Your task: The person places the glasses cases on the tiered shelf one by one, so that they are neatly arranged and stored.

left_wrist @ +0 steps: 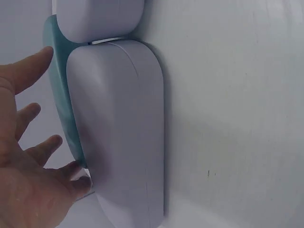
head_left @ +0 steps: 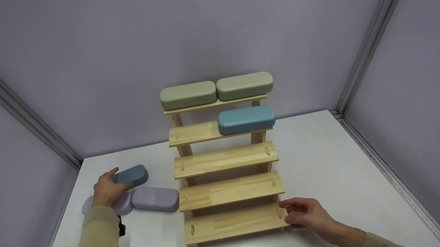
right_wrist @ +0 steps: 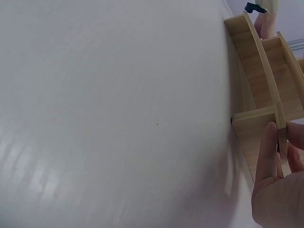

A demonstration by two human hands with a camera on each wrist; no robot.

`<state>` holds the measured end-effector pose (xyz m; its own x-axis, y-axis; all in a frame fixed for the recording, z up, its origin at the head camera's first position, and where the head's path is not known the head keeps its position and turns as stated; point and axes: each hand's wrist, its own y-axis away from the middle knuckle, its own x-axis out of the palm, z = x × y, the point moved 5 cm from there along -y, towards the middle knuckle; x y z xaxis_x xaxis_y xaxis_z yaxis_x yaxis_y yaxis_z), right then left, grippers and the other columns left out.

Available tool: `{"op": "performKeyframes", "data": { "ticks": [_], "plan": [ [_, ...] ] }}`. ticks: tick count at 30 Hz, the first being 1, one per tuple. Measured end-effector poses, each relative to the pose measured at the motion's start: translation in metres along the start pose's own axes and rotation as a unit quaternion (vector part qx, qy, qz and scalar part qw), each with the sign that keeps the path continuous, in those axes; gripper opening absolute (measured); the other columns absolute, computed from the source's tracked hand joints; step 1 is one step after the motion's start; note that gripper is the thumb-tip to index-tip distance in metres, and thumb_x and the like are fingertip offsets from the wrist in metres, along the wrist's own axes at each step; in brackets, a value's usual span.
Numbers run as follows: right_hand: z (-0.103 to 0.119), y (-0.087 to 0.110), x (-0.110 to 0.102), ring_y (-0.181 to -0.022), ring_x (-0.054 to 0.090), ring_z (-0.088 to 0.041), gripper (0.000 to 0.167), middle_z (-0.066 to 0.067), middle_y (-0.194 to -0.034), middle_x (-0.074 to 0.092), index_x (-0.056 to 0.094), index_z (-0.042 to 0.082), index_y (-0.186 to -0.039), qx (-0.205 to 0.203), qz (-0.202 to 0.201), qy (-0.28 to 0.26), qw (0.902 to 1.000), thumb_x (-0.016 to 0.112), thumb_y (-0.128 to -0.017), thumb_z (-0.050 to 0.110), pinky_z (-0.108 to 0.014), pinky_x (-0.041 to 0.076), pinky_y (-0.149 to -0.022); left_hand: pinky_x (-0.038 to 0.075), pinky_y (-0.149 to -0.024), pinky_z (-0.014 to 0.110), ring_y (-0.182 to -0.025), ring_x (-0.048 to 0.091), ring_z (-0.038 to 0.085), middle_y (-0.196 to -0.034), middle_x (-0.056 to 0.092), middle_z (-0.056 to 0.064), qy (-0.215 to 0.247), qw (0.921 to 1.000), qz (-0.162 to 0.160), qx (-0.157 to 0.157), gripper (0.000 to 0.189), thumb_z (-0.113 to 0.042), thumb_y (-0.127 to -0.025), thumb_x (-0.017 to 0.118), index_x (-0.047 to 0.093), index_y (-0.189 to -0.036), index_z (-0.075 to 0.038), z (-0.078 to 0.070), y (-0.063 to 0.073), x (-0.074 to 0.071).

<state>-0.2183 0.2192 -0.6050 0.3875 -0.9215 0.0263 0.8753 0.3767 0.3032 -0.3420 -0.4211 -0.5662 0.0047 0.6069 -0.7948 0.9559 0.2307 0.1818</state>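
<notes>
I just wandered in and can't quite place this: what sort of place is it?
Probably a small partitioned work booth, perhaps for demonstrations, though I can't be sure. Plain greyish panels rise behind and on both sides, metal strips run up the corners, and they enclose a white work surface.

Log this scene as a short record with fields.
Left hand: spread at the loose blue case
Right hand: pinches the lowest shelf's right end
Top shelf: two green cases
Second shelf: shelved blue case, right half
Table: also lavender cases, partly hidden
</notes>
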Motion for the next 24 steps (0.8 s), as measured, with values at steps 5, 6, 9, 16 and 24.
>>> {"op": "performKeyframes", "data": {
  "ticks": [5,6,9,16,24],
  "plan": [
    [0.002,0.000,0.000,-0.096,0.075,-0.006,0.056,0.007,-0.110,0.074,0.061,-0.012,-0.150,-0.005,0.002,0.000,1.0000,0.078,-0.099,0.006,-0.028,0.069,-0.084,0.037,-0.124,0.079,-0.149,0.038,0.071,-0.170,0.037,0.044,-0.025,0.9994,-0.019,0.016,0.081,-0.026,-0.097,0.077,0.046,-0.166,0.003,0.002,0.000,0.005],
    [0.001,0.000,0.000,-0.095,0.075,-0.005,0.056,0.007,-0.110,0.074,0.061,-0.011,-0.150,-0.005,0.002,-0.001,1.0000,0.078,-0.099,0.006,-0.028,0.069,-0.084,0.037,-0.122,0.080,-0.147,0.038,0.071,-0.169,0.038,0.045,-0.030,0.9991,-0.023,0.020,0.078,-0.024,-0.097,0.077,0.049,-0.165,0.003,0.002,0.000,0.006],
    [0.000,0.000,0.001,-0.093,0.073,-0.004,0.055,0.008,-0.109,0.074,0.063,-0.010,-0.149,-0.006,0.004,-0.001,1.0000,0.078,-0.099,0.006,-0.027,0.069,-0.085,0.036,-0.122,0.080,-0.147,0.037,0.070,-0.171,0.037,0.042,-0.032,0.9990,-0.026,0.017,0.072,-0.020,-0.098,0.075,0.053,-0.163,0.000,0.003,0.000,0.009],
    [-0.001,0.001,0.002,-0.092,0.072,-0.003,0.055,0.008,-0.114,0.077,0.063,-0.011,-0.148,-0.015,0.003,0.002,0.9999,0.079,-0.098,0.005,-0.025,0.068,-0.085,0.041,-0.118,0.074,-0.138,0.042,0.058,-0.168,0.047,0.036,-0.025,0.9992,-0.032,-0.004,0.071,-0.016,-0.097,0.078,0.055,-0.163,-0.005,0.001,-0.001,0.015],
    [0.001,0.000,0.002,-0.094,0.072,-0.006,0.055,0.006,-0.118,0.078,0.064,-0.010,-0.148,-0.010,-0.001,0.003,0.9999,0.080,-0.098,0.006,-0.026,0.069,-0.085,0.042,-0.126,0.074,-0.145,0.051,0.061,-0.158,0.050,0.043,-0.028,0.9972,-0.049,0.050,0.075,-0.021,-0.096,0.080,0.054,-0.162,0.002,-0.009,-0.001,0.018]
  ]
}}
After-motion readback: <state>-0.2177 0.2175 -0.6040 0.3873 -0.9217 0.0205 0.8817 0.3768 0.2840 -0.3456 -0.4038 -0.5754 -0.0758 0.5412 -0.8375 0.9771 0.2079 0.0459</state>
